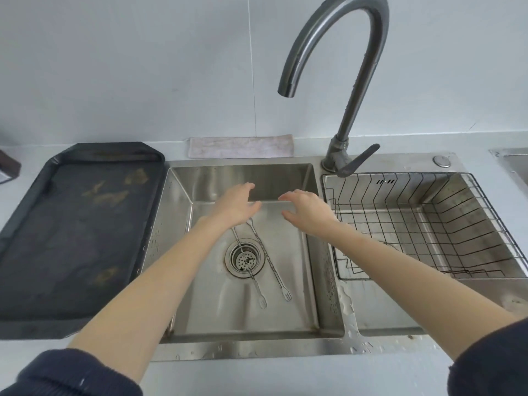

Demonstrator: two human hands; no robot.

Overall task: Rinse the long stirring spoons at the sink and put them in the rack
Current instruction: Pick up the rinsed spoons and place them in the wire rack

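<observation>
Two long twisted-handle stirring spoons lie on the floor of the left sink basin. One spoon crosses the round drain strainer; the other spoon lies just right of it. Their forked ends point toward me, and their far ends are hidden under my left hand. My left hand hovers above the basin, fingers apart, holding nothing. My right hand is beside it, also spread and empty. The wire rack sits in the right basin, with nothing visible in it.
A gooseneck faucet arches over the divider, with its spout above the left basin and no water running. A stained black tray lies left of the sink. A folded cloth rests against the wall. Water drops cover the sink's front rim.
</observation>
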